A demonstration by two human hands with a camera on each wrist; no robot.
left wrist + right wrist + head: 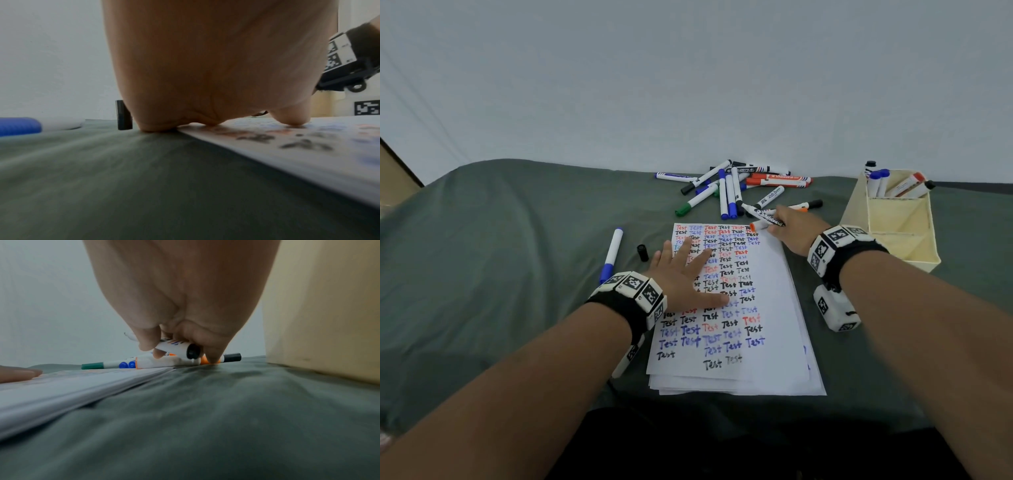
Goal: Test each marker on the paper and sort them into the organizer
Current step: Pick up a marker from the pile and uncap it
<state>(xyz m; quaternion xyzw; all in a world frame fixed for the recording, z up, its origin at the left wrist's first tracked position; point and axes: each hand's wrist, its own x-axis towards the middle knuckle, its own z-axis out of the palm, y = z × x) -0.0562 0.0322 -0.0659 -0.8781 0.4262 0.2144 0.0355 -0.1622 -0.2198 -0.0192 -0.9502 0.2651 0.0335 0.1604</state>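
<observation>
My left hand (685, 260) lies flat with spread fingers on the upper left of the paper stack (767, 329), which is covered in rows of "Test" in black, blue and red. My right hand (786, 222) is at the paper's far right corner, fingers curled round a white whiteboard marker with black ends (765, 216). The right wrist view shows that marker (179, 347) pinched just above an orange-capped marker (160, 362) lying on the cloth. The cream organizer (924, 240) stands to the right, with several markers in its far compartment.
A pile of loose markers (732, 188) lies beyond the paper. A blue marker (613, 253) and a loose black cap (642, 253) lie left of the paper on the grey-green cloth. The organizer's wall (324, 313) is close beside my right hand.
</observation>
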